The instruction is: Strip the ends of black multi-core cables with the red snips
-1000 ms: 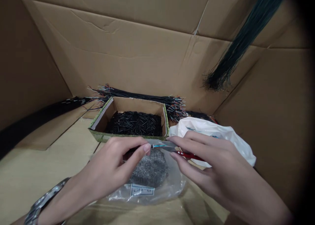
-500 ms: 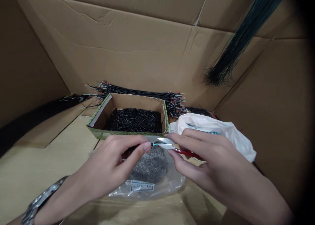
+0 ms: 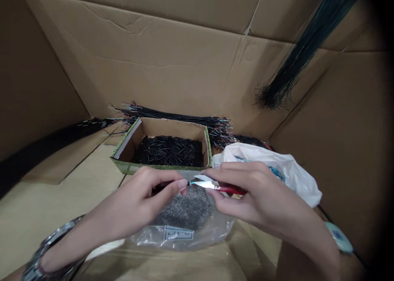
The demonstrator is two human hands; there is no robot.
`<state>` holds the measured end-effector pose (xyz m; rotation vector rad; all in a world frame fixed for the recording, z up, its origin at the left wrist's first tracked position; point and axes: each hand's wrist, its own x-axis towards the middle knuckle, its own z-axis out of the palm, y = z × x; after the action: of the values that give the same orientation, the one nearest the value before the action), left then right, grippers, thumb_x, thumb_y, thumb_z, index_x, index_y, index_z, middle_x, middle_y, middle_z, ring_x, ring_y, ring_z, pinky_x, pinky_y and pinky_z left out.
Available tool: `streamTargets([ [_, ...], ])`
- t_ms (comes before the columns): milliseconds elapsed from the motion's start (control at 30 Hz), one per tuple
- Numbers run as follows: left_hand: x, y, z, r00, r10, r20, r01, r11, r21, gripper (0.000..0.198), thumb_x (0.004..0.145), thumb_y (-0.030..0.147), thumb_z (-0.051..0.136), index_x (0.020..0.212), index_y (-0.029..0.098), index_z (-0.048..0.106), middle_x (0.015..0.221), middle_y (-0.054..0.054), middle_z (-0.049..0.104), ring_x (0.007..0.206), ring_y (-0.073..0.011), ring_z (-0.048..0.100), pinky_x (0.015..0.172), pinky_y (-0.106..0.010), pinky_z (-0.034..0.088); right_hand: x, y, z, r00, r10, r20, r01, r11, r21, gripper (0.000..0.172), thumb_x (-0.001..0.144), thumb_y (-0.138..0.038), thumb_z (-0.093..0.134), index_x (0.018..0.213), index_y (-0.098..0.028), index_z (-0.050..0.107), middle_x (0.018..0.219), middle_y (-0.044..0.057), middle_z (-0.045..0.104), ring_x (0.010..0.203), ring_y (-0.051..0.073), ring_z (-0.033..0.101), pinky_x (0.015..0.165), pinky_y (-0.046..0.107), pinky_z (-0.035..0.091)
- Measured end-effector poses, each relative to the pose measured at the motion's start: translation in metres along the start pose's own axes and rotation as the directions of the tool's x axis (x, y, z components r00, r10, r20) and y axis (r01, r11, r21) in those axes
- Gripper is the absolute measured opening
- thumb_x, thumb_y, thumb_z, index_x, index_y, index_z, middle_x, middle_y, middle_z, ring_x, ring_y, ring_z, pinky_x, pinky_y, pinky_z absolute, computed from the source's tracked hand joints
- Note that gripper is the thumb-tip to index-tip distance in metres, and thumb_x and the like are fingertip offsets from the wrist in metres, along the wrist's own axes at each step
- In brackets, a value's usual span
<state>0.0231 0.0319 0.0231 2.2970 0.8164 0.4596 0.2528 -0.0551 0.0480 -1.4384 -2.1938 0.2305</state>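
Note:
Between thumb and forefinger, my left hand (image 3: 154, 199) pinches a black cable (image 3: 186, 183) whose thin coloured wires show at the tip. My right hand (image 3: 246, 190) grips a pair of red-handled thread snips (image 3: 205, 183). Their pointed blades are a little apart, with the tips at the wire end just beyond my left fingertips. Under both hands lies a clear plastic bag (image 3: 212, 236) with a tangled grey mass (image 3: 187, 209) of fine bits in it. Most of the cable is hidden by my left hand.
Behind my hands stands an open green-edged box (image 3: 129, 166) with short black pieces (image 3: 172, 149). Cut cables (image 3: 181, 117) lie behind it. A white bag (image 3: 295, 178) sits at right. Dark strands (image 3: 295, 63) hang upper right; black cables (image 3: 46, 149) lie left. Cardboard walls (image 3: 160, 67) surround this.
The snips have shifted slightly left, nearer my left fingertips, and their blades cover the wire end more. Less coloured wire shows. A pale rounded object has come into view by my right forearm.

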Motion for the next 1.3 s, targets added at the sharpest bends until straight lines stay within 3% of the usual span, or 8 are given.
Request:
streamTargets([
  [133,0.002,0.000,-0.006,0.993,-0.076,0.091,0.086,0.991,-0.107,0.041,0.101,0.052,0.048,0.095,0.024,0.077,0.082,0.001,0.072,0.073,-0.0188,0.062,0.060,-0.025,0.043,0.003,0.003,0.002,0.997,-0.060,-0.056,0.061,0.998,0.012,0.019,0.089,-0.017,0.068,0.106,-0.017,0.077,0.071,-0.003,0.064,0.060,0.012,0.050,0.059,0.028,0.034],
  [333,0.006,-0.001,-0.009,0.978,-0.114,0.176,0.145,0.974,-0.172,0.043,0.101,0.053,0.046,0.086,0.023,0.073,0.076,0.002,0.064,0.071,-0.0175,0.055,0.062,-0.026,0.041,0.004,0.001,0.003,0.998,-0.058,0.000,0.058,0.998,-0.038,0.021,0.090,-0.015,0.065,0.108,-0.018,0.076,0.071,-0.003,0.058,0.062,0.013,0.051,0.060,0.029,0.034],
  [500,0.007,-0.002,-0.009,0.982,-0.107,0.154,0.132,0.978,-0.162,0.044,0.101,0.052,0.046,0.087,0.021,0.073,0.076,0.001,0.065,0.071,-0.0176,0.056,0.062,-0.026,0.042,0.007,0.001,0.007,1.000,-0.016,0.017,0.017,0.999,-0.041,0.013,0.093,-0.020,0.064,0.093,-0.018,0.077,0.070,-0.002,0.062,0.062,0.013,0.052,0.062,0.029,0.035],
  [733,0.002,0.002,-0.007,0.993,-0.101,0.059,0.104,0.994,-0.040,0.042,0.103,0.048,0.043,0.089,0.022,0.073,0.077,0.002,0.070,0.071,-0.0172,0.061,0.060,-0.024,0.041,0.011,0.001,0.010,1.000,0.013,0.005,-0.012,0.999,-0.033,0.014,0.093,-0.021,0.064,0.098,-0.018,0.077,0.070,-0.002,0.063,0.062,0.013,0.051,0.062,0.028,0.035],
  [1100,0.004,0.004,-0.003,0.994,-0.081,0.073,0.075,0.994,0.077,0.044,0.103,0.045,0.040,0.085,0.020,0.072,0.073,-0.001,0.070,0.068,-0.0177,0.062,0.062,-0.024,0.042,0.008,0.001,0.010,0.995,0.034,0.098,-0.020,0.990,-0.138,0.013,0.096,-0.022,0.062,0.094,-0.019,0.074,0.075,-0.001,0.061,0.066,0.015,0.055,0.064,0.029,0.036],
  [1300,0.004,-0.002,0.002,0.994,-0.064,0.087,0.048,0.983,0.175,0.040,0.103,0.040,0.043,0.091,0.021,0.076,0.071,-0.002,0.071,0.063,-0.0171,0.062,0.060,-0.024,0.041,0.010,-0.011,0.016,0.989,0.060,0.136,-0.016,0.954,-0.301,0.011,0.092,-0.017,0.062,0.084,-0.018,0.071,0.072,-0.001,0.061,0.057,0.014,0.052,0.054,0.030,0.027],
])
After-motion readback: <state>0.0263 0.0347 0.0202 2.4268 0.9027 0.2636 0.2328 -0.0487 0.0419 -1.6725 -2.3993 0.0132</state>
